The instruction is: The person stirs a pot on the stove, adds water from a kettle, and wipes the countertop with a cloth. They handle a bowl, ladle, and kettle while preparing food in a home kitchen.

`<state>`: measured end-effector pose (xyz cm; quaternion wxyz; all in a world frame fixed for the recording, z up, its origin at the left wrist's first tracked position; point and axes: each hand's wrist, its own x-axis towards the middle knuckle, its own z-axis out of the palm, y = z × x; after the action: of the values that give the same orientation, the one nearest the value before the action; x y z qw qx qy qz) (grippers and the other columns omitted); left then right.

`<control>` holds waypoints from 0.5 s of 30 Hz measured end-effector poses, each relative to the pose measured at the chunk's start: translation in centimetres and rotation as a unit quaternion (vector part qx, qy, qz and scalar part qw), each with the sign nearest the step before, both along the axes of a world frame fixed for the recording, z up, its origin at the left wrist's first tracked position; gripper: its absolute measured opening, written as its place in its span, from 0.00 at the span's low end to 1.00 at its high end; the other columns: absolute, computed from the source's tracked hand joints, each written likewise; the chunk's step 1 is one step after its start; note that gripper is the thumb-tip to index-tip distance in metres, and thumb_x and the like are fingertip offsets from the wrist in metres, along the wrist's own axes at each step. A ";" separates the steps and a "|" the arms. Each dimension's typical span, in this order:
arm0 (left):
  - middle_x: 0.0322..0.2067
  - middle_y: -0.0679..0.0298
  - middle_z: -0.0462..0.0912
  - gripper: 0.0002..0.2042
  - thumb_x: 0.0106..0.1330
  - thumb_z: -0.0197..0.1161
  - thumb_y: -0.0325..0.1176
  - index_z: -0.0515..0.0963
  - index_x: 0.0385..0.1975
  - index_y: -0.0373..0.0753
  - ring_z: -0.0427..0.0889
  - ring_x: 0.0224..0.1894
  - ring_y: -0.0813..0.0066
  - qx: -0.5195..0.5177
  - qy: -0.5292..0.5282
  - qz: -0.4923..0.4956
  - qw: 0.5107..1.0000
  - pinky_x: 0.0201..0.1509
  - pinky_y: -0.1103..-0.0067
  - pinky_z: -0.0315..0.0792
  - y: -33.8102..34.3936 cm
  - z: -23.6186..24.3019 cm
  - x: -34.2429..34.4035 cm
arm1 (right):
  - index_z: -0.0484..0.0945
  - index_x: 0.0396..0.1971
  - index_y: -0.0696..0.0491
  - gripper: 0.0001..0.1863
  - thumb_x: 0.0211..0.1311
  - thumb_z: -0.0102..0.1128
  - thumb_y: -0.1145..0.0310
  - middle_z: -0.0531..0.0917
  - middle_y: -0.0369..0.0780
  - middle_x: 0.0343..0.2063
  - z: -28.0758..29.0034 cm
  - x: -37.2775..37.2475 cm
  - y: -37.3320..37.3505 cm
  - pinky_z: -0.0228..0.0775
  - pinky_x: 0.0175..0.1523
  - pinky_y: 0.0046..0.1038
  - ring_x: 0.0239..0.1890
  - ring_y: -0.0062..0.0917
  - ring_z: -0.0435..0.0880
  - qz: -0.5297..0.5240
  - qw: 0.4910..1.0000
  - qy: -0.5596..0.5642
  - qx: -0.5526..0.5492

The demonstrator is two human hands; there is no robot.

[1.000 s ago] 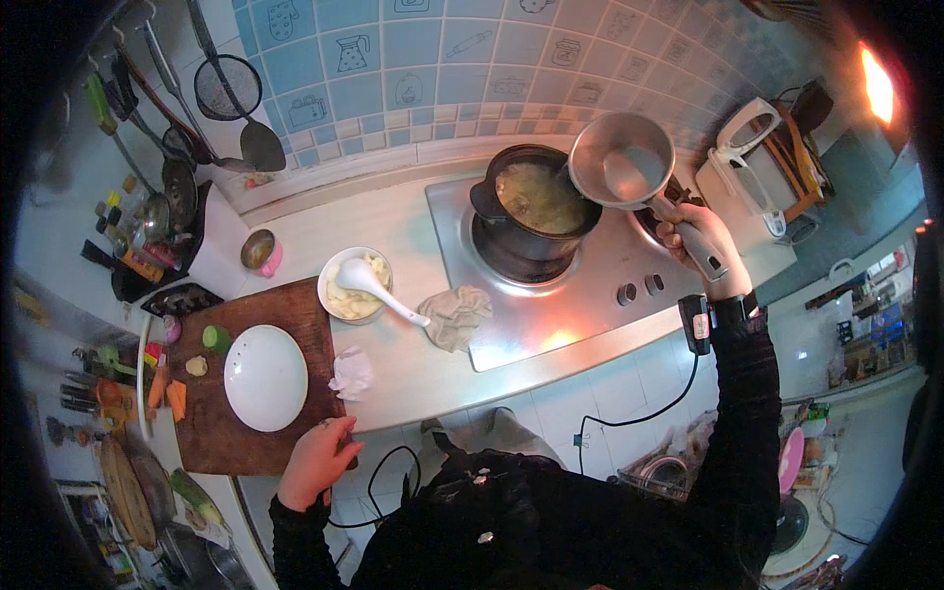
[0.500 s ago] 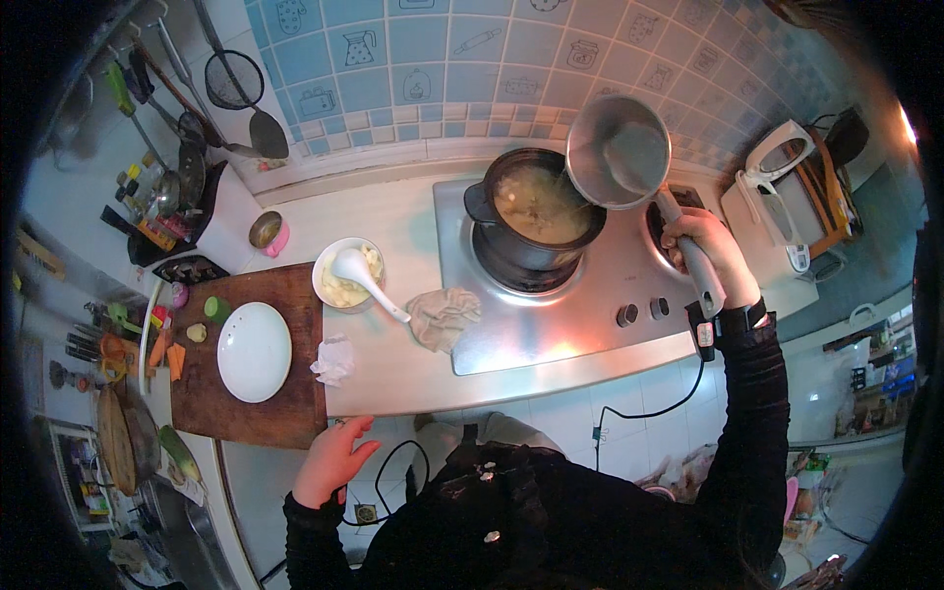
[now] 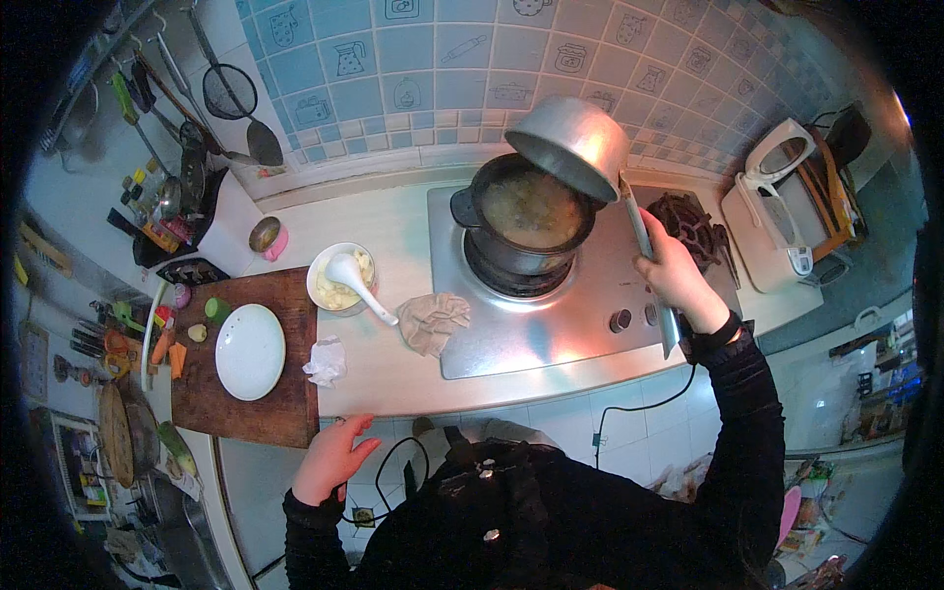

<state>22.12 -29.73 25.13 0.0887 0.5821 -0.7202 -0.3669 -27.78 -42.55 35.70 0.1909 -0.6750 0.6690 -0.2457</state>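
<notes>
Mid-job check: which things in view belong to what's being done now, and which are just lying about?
Seem in use:
- right hand, gripping the saucepan, tilted over the pot
- dark pot, on the stove

Seem idle:
- white plate, on the cutting board
- bowl with white spoon
- beige cloth

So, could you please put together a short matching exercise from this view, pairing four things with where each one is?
Things:
1. saucepan
2. black pot
3. white plate
4. white spoon

Places:
A. on the wooden board
B. held tilted in the right hand
C. resting in the bowl
D. on the left burner

Pairs: 1-B; 2-D; 3-A; 4-C
</notes>
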 end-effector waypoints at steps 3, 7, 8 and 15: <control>0.41 0.50 0.80 0.19 0.61 0.63 0.36 0.74 0.50 0.35 0.80 0.44 0.56 -0.010 0.001 -0.008 1.000 0.46 0.70 0.74 -0.2 0.4 -0.7 | 0.52 0.66 0.53 0.37 0.55 0.52 0.74 0.79 0.46 0.29 0.6 0.4 0.8 0.75 0.29 0.32 0.26 0.31 0.82 -0.026 0.999 0.024 -0.013; 0.44 0.51 0.79 0.20 0.59 0.65 0.32 0.73 0.50 0.34 0.79 0.46 0.56 -0.085 0.020 -0.020 0.996 0.49 0.70 0.73 -0.8 2.9 -2.9 | 0.62 0.54 0.56 0.24 0.55 0.52 0.74 0.73 0.36 0.23 2.5 2.2 1.4 0.72 0.20 0.24 0.17 0.22 0.78 -0.013 0.913 -0.395 0.102; 0.46 0.51 0.78 0.20 0.58 0.66 0.31 0.73 0.50 0.34 0.78 0.48 0.56 -0.103 0.016 -0.019 0.994 0.50 0.70 0.73 -1.0 3.8 -3.7 | 0.64 0.47 0.58 0.18 0.56 0.53 0.74 0.74 0.36 0.23 2.8 3.1 1.3 0.71 0.19 0.20 0.15 0.21 0.76 0.032 0.857 -0.493 0.146; 0.57 0.52 0.70 0.34 0.50 0.72 0.33 0.66 0.58 0.37 0.71 0.57 0.47 -0.461 0.014 -0.027 0.887 0.60 0.61 0.65 2.2 11.0 -9.7 | 0.76 0.32 0.55 0.08 0.59 0.56 0.66 0.79 0.38 0.28 -1.7 18.9 3.6 0.75 0.30 0.27 0.25 0.23 0.80 0.262 0.631 -0.611 0.400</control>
<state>12.37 -27.52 36.10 0.3470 0.4508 -0.8224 -0.0041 -8.90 -38.93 34.03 0.8634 -0.3749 0.2273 -0.2495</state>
